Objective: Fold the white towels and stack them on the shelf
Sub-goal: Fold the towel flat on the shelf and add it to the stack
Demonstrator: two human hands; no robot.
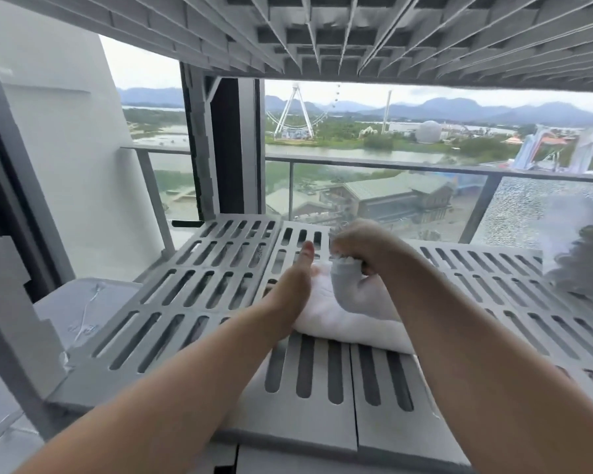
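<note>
Gripping white towel (339, 319) on slatted shelf (288, 425): right hand (360, 248); left hand (293, 282) touching.

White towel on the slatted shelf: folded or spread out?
Partly folded: white towel lies bunched thick on the shelf, one end pinched up by the right hand.
</note>
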